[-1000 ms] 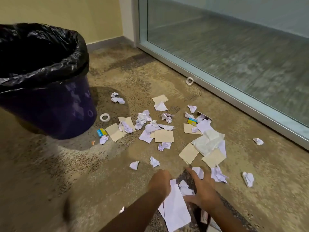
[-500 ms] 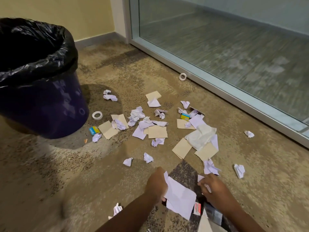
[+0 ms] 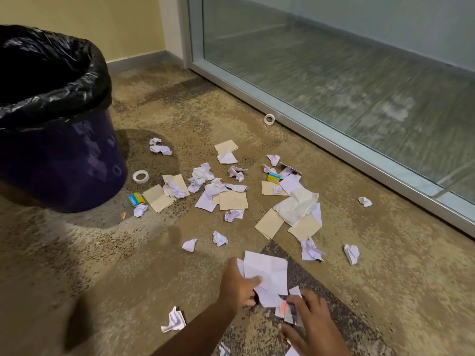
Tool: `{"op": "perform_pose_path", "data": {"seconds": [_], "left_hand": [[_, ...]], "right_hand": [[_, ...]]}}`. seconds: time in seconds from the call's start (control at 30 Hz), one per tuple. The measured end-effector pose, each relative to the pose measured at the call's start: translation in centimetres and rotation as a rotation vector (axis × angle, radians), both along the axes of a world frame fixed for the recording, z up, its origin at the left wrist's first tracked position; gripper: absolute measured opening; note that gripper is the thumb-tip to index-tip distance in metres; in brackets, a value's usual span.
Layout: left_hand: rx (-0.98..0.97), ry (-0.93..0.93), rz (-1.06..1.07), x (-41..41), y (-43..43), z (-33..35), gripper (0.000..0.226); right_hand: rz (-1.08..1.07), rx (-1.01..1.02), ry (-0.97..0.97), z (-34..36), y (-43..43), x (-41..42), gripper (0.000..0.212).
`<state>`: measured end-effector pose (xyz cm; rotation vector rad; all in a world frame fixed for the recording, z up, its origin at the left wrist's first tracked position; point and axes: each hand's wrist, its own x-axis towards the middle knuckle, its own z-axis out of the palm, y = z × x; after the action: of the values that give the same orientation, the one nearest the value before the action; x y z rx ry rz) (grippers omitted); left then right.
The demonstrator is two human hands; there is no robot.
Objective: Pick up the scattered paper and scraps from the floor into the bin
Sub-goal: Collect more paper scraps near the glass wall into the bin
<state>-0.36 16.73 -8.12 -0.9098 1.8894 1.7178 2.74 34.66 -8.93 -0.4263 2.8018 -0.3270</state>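
A: Log your hands first.

B: Your left hand (image 3: 237, 286) pinches the white sheet (image 3: 267, 276), thumb across its face; a second ago that sheet lay low by your wrists, and now it stands raised above the fingers, so you have one piece secured for the bin. Your right hand (image 3: 308, 322) is closed on small printed scraps (image 3: 285, 308), just beside the sheet.

A: Orientation?

B: The sheet's long axis runs away from you, top edge pointing toward the loose scatter (image 3: 232, 199) ahead; the bin (image 3: 59, 160) sits well off to your left hand's far left, mouth open. I judge most of the clearing is still to do.
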Motion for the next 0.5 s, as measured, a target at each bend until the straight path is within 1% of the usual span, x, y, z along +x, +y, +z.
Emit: {"op": "perform_pose_path", "data": {"seconds": [0.03,0.07,0.1,0.13,0.17,0.23,0.27,0.3,0.33,0.37,0.4,0.43,0.47,0.5], "left_hand": [[0.004,-0.004,0.017,0.1,0.1,0.0,0.032],[0.001,-0.004,0.043,0.2,0.1,-0.2,0.034],[-0.013,-0.001,0.06,0.1,0.0,-0.3,0.041],[-0.038,0.004,0.069,0.0,-0.1,-0.5,0.05],[-0.061,0.004,0.074,0.0,-0.3,-0.4,0.057],[-0.054,0.016,0.107,-0.2,-0.9,-0.4,0.06],[-0.043,0.02,0.137,-0.4,-1.4,-0.4,0.061],[-0.032,0.025,0.162,-0.7,-1.8,-0.1,0.061],[-0.027,0.041,0.186,-1.0,-2.4,0.4,0.061],[-0.023,0.063,0.202,-1.5,-3.0,1.2,0.057],[-0.027,0.098,0.222,-1.9,-3.7,2.0,0.051],[-0.024,0.149,0.24,-2.4,-4.3,3.3,0.042],[-0.021,0.211,0.257,-3.0,-5.1,4.8,0.034],[-0.024,0.284,0.273,-3.6,-6.0,6.8,0.031]], "right_hand": [[0.033,0.014,0.025,0.0,-0.2,0.1,0.033],[0.051,0.063,0.033,0.1,-0.5,0.2,0.034],[0.076,0.088,0.047,-0.8,-0.5,0.0,0.045],[0.089,0.07,0.051,-1.3,-0.4,-0.3,0.053],[0.103,-0.015,0.062,-1.5,-0.4,-0.4,0.051],[0.08,-0.185,0.03,-1.3,-0.1,-0.8,0.027],[0.055,-0.291,0.049,-1.6,0.0,-1.2,0.021],[0.027,-0.383,0.045,-1.4,-0.4,-1.4,0.02],[-0.036,-0.459,0.044,-0.1,-1.3,-1.6,0.009],[-0.11,-0.536,0.044,1.5,-2.3,-2.2,0.009],[-0.195,-0.592,0.063,2.9,-3.2,-2.7,0.025],[-0.259,-0.664,0.06,4.0,-4.2,-3.4,0.035],[-0.294,-0.738,0.051,5.3,-5.4,-4.1,0.038],[-0.293,-0.793,0.055,6.8,-6.7,-4.9,0.033]]}}
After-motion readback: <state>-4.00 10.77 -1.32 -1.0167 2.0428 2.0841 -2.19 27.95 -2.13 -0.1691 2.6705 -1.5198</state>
